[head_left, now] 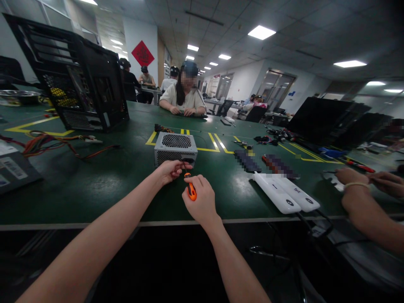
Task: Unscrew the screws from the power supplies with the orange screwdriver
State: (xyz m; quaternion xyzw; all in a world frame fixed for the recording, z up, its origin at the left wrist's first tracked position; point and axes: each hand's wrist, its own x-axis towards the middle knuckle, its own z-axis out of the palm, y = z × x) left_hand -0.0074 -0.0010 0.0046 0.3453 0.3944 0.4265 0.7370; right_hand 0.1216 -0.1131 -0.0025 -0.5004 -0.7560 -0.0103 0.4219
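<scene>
My right hand [202, 200] is wrapped round the orange handle of a screwdriver [191, 191], whose thin dark shaft points away from me. Close to the shaft's far end, the fingers of my left hand [170, 170] are pinched together. Whatever they hold is too small to make out. Just behind them a grey metal power supply unit [175, 140] stands on the green table [126, 176]. Its perforated grille faces up, and a dark socket shows on the side towards me. Behind it lies a bundle of its cables [162, 128].
A black computer case [82, 84] stands at the back left, near loose coloured cables [47, 143] and another grey metal box [15, 168]. White power banks [277, 193] and blurred phones lie to the right. A co-worker's hands [356, 181] work at far right; another person [184, 92] sits opposite.
</scene>
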